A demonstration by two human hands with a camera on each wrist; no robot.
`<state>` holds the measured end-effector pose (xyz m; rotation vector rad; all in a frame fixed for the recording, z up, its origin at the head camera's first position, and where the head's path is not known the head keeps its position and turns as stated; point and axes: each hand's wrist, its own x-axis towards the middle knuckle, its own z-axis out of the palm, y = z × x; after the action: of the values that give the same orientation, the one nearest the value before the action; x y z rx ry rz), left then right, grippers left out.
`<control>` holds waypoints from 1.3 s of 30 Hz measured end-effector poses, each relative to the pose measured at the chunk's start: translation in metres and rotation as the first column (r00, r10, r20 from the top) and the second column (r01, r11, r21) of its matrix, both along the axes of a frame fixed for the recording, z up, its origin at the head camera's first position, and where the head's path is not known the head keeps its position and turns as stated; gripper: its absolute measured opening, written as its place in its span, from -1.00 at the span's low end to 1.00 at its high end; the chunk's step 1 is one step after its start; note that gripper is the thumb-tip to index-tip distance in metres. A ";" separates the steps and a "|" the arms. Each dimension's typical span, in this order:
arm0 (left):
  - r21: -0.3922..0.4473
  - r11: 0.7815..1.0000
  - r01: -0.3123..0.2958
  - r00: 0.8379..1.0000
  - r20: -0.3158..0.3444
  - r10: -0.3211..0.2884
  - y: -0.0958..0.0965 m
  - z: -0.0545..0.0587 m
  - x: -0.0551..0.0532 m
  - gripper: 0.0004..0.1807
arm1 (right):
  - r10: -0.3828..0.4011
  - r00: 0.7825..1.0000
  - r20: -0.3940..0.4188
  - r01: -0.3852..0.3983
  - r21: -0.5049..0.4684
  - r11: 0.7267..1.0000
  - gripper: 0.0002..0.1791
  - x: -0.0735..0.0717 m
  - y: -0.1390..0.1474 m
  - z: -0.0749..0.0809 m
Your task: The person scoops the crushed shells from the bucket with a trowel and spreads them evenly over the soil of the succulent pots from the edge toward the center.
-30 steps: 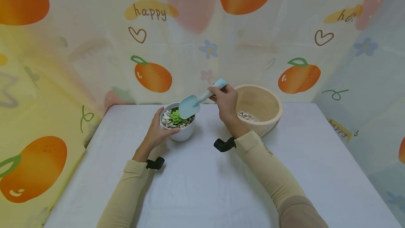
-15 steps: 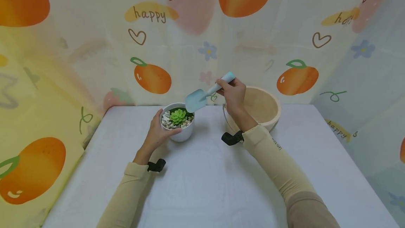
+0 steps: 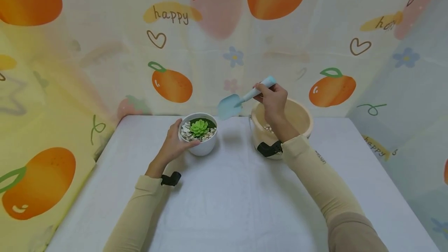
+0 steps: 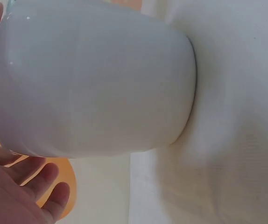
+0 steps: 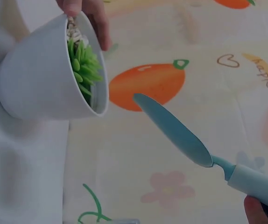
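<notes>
A white flower pot [image 3: 202,149] stands on the table with a green succulent [image 3: 199,127] and pale pebbles [image 3: 206,135] inside. My left hand [image 3: 173,143] holds the pot at its left side, thumb along the front rim and fingers round the back. In the left wrist view, the pot's smooth wall [image 4: 96,84] fills much of the picture. My right hand [image 3: 274,102] grips a light blue garden trowel [image 3: 230,106] by its handle, the blade pointing left in the air beside the pot. Seen from the right wrist, the trowel blade [image 5: 176,133] is apart from the pot.
Behind my right hand stands a large beige bucket [image 3: 260,127] with a wire handle and some pebbles at its bottom. White cloth covers the table [image 3: 217,205]. A fruit-printed curtain [image 3: 210,57] hangs right behind the table's far edge and along both sides.
My right hand has carried the trowel up and to the right, from over the succulent to the gap between pot and bucket. My left hand keeps its hold on the pot.
</notes>
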<state>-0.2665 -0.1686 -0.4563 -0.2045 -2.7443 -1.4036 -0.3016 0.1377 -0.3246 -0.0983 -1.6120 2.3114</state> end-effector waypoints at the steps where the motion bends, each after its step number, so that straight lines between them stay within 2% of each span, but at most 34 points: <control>1: -0.004 1.000 0.002 1.000 0.004 -0.002 -0.001 0.002 0.000 0.24 | -0.003 1.000 0.001 0.003 -0.003 1.000 -0.97 0.001 0.002 0.001; 7: -0.028 0.999 0.025 1.000 -0.006 -0.026 0.000 0.015 -0.003 0.26 | -0.030 1.000 0.003 0.030 -0.034 0.999 -0.97 0.004 0.017 0.005; 13: -0.039 0.999 0.029 0.999 -0.040 -0.031 0.002 0.026 -0.008 0.22 | -0.040 0.999 -0.014 0.040 -0.016 0.999 -0.94 0.004 0.030 0.006; 17: -0.011 0.999 0.043 0.997 -0.061 -0.044 0.009 0.033 -0.010 0.18 | -0.056 0.998 -0.026 0.055 -0.038 0.998 -0.91 0.004 0.039 0.006; 29: 0.018 0.996 0.084 0.991 -0.103 -0.082 0.028 0.046 -0.015 0.13 | -0.081 0.997 0.006 0.082 -0.070 0.994 -0.92 0.008 0.061 0.008; 33: 0.018 0.995 0.096 0.988 -0.120 -0.093 0.035 0.048 -0.015 0.12 | -0.093 0.996 -0.004 0.092 -0.067 0.993 -0.93 0.008 0.069 0.009; 39: 0.071 0.990 0.119 0.981 -0.165 -0.106 0.048 0.050 -0.014 0.07 | -0.119 0.992 -0.039 0.116 -0.071 0.991 -0.91 0.010 0.083 0.011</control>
<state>-0.2804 -0.1204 -0.4066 -0.4548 -2.5767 -1.4516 -0.2919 0.2210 -0.3133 -0.1541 -1.4658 2.2640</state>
